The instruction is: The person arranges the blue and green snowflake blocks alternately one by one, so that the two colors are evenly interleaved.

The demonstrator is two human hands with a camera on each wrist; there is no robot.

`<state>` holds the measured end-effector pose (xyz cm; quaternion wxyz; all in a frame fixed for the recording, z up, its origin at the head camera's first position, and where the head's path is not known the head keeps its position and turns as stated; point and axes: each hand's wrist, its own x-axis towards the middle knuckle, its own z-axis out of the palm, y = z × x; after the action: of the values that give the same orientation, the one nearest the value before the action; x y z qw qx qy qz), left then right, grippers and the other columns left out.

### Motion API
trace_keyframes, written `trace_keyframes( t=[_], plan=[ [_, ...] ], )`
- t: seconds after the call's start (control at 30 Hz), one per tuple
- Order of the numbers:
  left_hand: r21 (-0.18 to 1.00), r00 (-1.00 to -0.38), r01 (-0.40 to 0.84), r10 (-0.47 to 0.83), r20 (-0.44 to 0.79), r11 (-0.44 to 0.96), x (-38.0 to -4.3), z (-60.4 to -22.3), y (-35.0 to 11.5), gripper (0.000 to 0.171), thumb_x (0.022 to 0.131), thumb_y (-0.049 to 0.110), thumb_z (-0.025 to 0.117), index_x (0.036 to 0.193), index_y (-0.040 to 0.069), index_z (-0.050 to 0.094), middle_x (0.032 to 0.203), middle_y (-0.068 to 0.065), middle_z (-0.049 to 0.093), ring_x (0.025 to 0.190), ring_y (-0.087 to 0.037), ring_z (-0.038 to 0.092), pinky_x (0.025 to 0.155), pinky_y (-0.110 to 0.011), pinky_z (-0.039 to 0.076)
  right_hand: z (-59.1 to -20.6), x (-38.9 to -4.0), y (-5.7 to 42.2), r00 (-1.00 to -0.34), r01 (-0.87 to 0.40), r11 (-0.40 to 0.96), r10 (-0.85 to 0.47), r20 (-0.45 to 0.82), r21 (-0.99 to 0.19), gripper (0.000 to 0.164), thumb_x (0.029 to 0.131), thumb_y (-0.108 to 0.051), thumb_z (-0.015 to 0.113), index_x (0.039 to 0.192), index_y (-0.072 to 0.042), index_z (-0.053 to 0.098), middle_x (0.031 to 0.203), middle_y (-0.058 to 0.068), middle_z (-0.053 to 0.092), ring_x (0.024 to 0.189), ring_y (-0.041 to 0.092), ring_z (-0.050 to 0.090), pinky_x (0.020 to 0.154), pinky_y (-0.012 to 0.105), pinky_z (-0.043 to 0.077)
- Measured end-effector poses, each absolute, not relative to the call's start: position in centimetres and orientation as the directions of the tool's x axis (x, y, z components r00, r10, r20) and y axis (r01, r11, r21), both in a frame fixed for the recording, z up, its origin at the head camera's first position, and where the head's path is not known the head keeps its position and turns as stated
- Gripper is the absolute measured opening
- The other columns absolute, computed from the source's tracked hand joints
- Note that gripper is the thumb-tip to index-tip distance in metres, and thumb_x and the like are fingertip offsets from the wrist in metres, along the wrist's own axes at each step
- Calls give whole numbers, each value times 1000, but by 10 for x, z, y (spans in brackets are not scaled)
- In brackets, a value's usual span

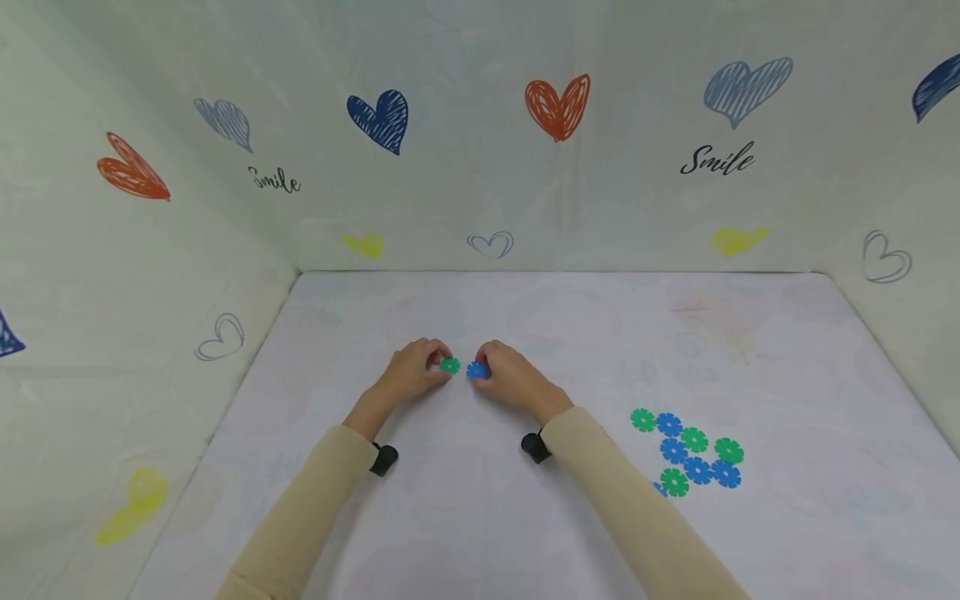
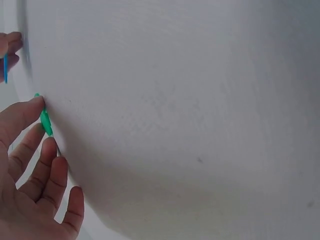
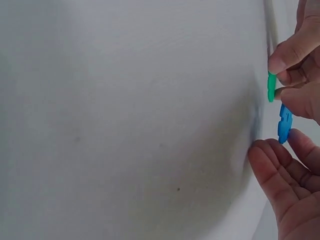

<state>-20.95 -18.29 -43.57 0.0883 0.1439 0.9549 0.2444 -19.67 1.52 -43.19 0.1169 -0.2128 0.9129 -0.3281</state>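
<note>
A green notched plastic disc (image 1: 450,366) is pinched between the thumb and fingers of my left hand (image 1: 414,369). Facing it across a small gap, my right hand (image 1: 516,379) pinches a blue disc (image 1: 476,370) of the same flower-like shape. The two discs are apart in the head view. In the left wrist view the green disc (image 2: 46,121) is seen edge-on between thumb and index finger, the other fingers spread below. The right wrist view shows the blue disc (image 3: 285,123) on edge between thumb and fingertips, near the green disc (image 3: 271,87).
Several more green discs (image 1: 694,440) and blue discs (image 1: 697,471) lie in a loose group on the white table (image 1: 480,517), right of my right forearm, which partly covers one blue disc. A white sheet (image 1: 450,192) printed with hearts rises behind the table and at its sides.
</note>
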Motion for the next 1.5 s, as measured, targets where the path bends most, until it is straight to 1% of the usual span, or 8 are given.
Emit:
trace_keyframes(
  t=[0.2,0.47,0.73,0.97,1.1,1.23,1.37,1.5],
  plan=[
    [487,-942,237,321,-95,841,-210,-435,-183,27,80,19,71,103,9,62,85,-5,53,77,-17,44,70,-31,32,-432,-205,7,-885,-304,723,-456,-98,-621,30,86,-18,64,108,1,55,101,8,57,91,18,54,86,31,47],
    [495,-939,248,332,-86,832,-208,-431,-183,28,79,18,72,104,8,62,87,-6,55,77,-18,46,71,-32,34,-434,-214,4,-885,-261,741,-439,-153,-619,30,86,-18,64,108,0,56,103,8,55,92,18,52,86,31,46],
    [475,-941,240,323,-99,847,-210,-432,-182,27,81,19,71,105,9,62,87,-6,55,78,-18,46,71,-31,33,-436,-218,2,-885,-258,764,-432,-171,-591,30,87,-20,64,109,-1,57,106,9,53,94,18,52,90,31,46],
    [484,-937,252,336,-94,838,-210,-433,-182,28,81,19,71,105,9,62,86,-7,55,78,-19,46,70,-32,32,-439,-217,2,-892,-250,769,-419,-168,-588,30,87,-22,64,110,-3,57,105,9,52,93,18,51,89,31,45],
    [507,-936,261,345,-76,821,-210,-434,-183,27,80,18,71,103,10,62,84,-6,55,78,-20,47,71,-34,34,-441,-217,1,-898,-231,764,-405,-169,-603,32,87,-22,65,111,-3,57,103,8,51,91,18,51,87,32,45],
    [514,-929,302,368,-29,803,-210,-436,-185,24,81,23,71,100,12,61,81,-3,52,75,-18,46,69,-34,34,-442,-218,0,-903,-219,755,-396,-165,-618,31,87,-22,65,111,-3,58,102,9,51,91,18,51,87,32,45],
    [506,-936,263,345,-72,821,-210,-434,-183,26,81,19,71,103,10,62,83,-5,54,78,-20,47,72,-36,35,-444,-218,0,-906,-220,755,-394,-158,-618,31,87,-21,65,111,-3,58,102,9,51,91,19,51,87,33,46],
    [473,-939,255,332,-86,843,-210,-434,-181,27,81,19,71,105,10,62,84,-5,55,78,-18,47,71,-33,33,-442,-216,0,-907,-209,753,-388,-164,-624,31,87,-21,65,111,-4,58,102,9,51,91,19,51,87,33,45]
  ],
)
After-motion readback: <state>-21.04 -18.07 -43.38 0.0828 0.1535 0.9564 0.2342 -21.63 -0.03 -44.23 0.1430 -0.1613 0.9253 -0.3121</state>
